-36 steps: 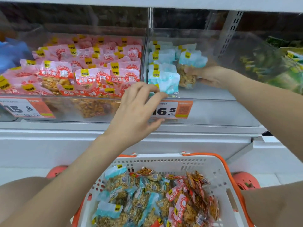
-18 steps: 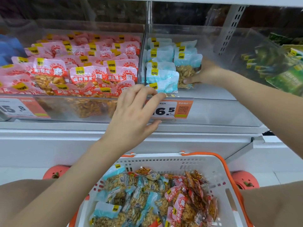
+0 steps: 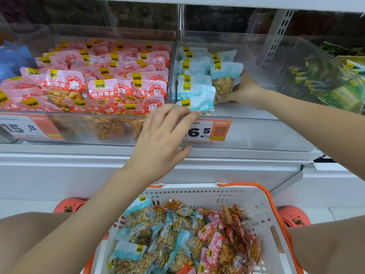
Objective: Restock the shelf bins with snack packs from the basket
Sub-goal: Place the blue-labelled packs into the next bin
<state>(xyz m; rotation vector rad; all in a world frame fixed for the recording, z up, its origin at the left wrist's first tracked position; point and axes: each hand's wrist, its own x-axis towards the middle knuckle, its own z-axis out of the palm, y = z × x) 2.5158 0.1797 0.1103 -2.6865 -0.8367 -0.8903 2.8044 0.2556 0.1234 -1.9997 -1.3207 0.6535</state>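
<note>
The right hand (image 3: 244, 89) reaches into the middle clear shelf bin (image 3: 246, 133) and holds a blue snack pack (image 3: 225, 80) upright at the right end of the rows already standing there. Its grip is curled round the pack's lower, see-through half, the thumb across the front near the bottom edge; the other fingers are behind the pack and cannot be seen. The pack seems to touch the bin floor, though the bin's front wall blurs that edge.

The left hand (image 3: 162, 139) hovers at the bin's front rim, fingers loosely spread and nearly straight, holding nothing. Its fingertips (image 3: 194, 115) lie at the lower corner of the frontmost blue pack (image 3: 197, 102), just above the orange price tag (image 3: 207, 130) reading 16.5; the thumb points toward the shelf ledge below.

The bin to the left is packed with pink snack packs (image 3: 106, 84) and carries a tag (image 3: 29, 127) reading 15.8. To the right, a third bin holds green packs (image 3: 339, 86).

Below the shelf stands the white basket (image 3: 262, 210) with orange handles, holding a loose heap of blue and pink packs (image 3: 177, 238), blue mostly on the left, pink and red on the right.
</note>
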